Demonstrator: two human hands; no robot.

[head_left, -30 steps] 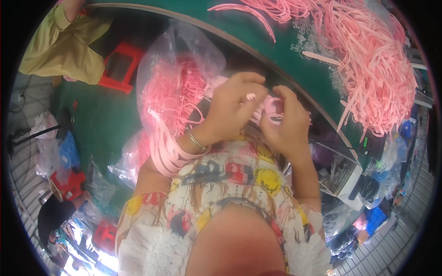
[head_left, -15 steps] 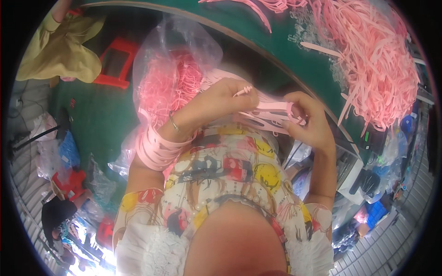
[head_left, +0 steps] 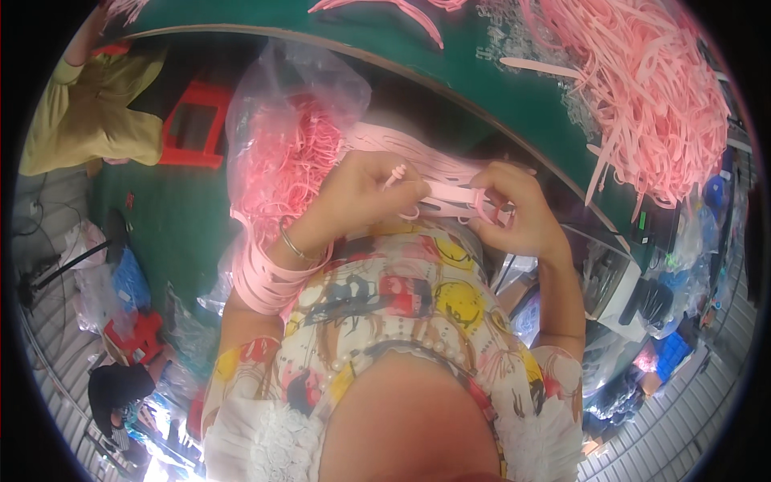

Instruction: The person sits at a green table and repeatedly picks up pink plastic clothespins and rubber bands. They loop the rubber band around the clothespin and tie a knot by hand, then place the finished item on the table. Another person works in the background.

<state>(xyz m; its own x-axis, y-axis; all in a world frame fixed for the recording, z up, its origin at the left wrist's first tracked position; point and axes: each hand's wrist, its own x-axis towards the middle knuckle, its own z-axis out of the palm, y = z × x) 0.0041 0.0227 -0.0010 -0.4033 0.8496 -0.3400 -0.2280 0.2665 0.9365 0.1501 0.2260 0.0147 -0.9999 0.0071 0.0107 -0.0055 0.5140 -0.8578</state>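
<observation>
A flat pink strap [head_left: 451,195] is stretched between my two hands in front of my waist. My left hand [head_left: 361,189] is closed on its left part, and a small ridged pink end pokes up at the fingertips. Thumb and fingers of my right hand [head_left: 520,210] pinch the other part, where a pink loop stands around the strap. More slotted pink straps [head_left: 389,145] lie across my lap, just beyond the hands. Several pink bands [head_left: 261,285] circle my left forearm below a metal bangle [head_left: 291,241].
A clear plastic bag [head_left: 245,132] of thin pink strands stands left of my lap. On the green table [head_left: 450,80] lie a large pink strap pile [head_left: 658,104] and small clear pieces [head_left: 514,52]. A red stool [head_left: 193,124] and a person in yellow clothing [head_left: 88,120] are at far left.
Both hands have shifted slightly left and toward me, still holding the strap. My right fingers have closed in around the loop. The view has tilted slightly.
</observation>
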